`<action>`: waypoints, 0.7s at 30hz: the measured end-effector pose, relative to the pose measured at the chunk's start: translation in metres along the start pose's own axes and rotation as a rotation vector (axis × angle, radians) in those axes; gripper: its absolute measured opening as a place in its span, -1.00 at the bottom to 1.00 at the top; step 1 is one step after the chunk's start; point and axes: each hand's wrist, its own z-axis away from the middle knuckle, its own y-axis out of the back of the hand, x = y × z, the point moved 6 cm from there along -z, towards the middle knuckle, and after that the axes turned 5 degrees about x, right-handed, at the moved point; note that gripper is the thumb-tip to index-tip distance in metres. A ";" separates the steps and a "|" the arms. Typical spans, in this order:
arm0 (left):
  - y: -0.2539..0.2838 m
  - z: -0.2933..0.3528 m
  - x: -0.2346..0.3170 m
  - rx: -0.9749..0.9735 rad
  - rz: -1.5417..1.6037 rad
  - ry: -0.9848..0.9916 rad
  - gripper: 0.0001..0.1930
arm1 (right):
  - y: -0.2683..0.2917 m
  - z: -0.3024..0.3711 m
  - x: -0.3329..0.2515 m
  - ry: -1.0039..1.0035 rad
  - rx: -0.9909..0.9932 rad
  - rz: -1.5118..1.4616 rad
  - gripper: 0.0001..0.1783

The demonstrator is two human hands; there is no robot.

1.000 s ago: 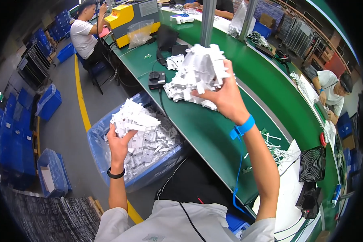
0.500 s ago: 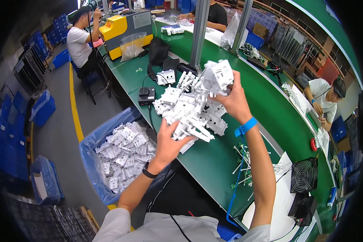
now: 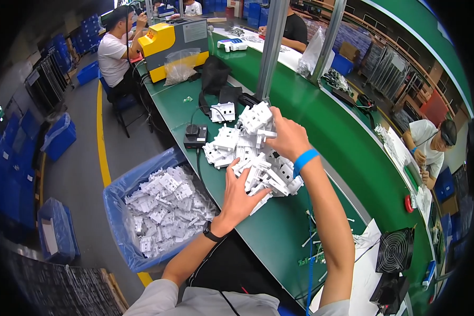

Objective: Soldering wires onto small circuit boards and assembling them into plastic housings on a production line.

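A heap of white plastic housings (image 3: 227,141) lies on the green worktable. My right hand (image 3: 289,136) grips white plastic housings (image 3: 256,118) at the heap's far right side, thumb below and fingers behind, partly hidden. At the near side, my left hand (image 3: 240,197) has its thumb and fingers spread against long white plastic pieces (image 3: 268,179); its fingertips touch the heap. A single white housing (image 3: 223,112) sits just beyond, beside a black bag (image 3: 215,76).
Left of the table stands a blue lined bin (image 3: 113,210) full of white housings. A small black box (image 3: 195,136) with a cable is near the heap. Wired parts (image 3: 313,247) and a black fan (image 3: 395,248) lie right. A metal post (image 3: 273,58) rises behind; co-workers sit further off.
Both hands have come down toward the table with the white pieces. My right hand has moved left and nearer; my left hand has shifted right, its fingers spread on the heap.
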 end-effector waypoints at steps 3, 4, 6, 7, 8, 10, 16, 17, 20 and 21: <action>0.000 0.001 -0.006 0.070 0.028 -0.012 -0.20 | -0.004 0.008 -0.003 0.059 -0.009 0.027 0.05; 0.004 -0.001 -0.008 0.143 0.109 0.000 -0.15 | -0.005 0.010 -0.005 0.083 -0.011 0.039 0.08; 0.004 -0.006 -0.011 0.210 0.161 0.029 -0.04 | -0.006 0.014 -0.001 0.060 -0.069 0.031 0.17; 0.001 -0.011 -0.009 0.229 0.136 0.008 -0.03 | -0.004 0.016 0.001 0.097 -0.033 -0.001 0.20; -0.001 -0.015 -0.007 0.247 0.110 -0.011 -0.02 | -0.003 0.020 0.002 0.133 0.001 -0.034 0.24; -0.004 -0.022 -0.007 0.236 0.088 -0.005 0.04 | -0.005 0.026 0.005 0.137 -0.014 -0.076 0.26; -0.003 -0.018 -0.017 0.258 -0.034 -0.010 0.17 | 0.000 0.044 0.014 0.162 -0.047 -0.229 0.18; -0.001 -0.015 -0.014 0.261 -0.024 -0.029 0.16 | 0.003 0.048 0.017 0.126 -0.056 -0.280 0.11; 0.010 0.000 -0.005 0.224 -0.017 -0.061 0.15 | 0.018 0.059 0.026 0.171 0.088 -0.242 -0.07; 0.012 0.006 -0.004 0.195 -0.014 -0.058 0.13 | 0.026 0.064 0.029 0.157 0.174 -0.218 -0.28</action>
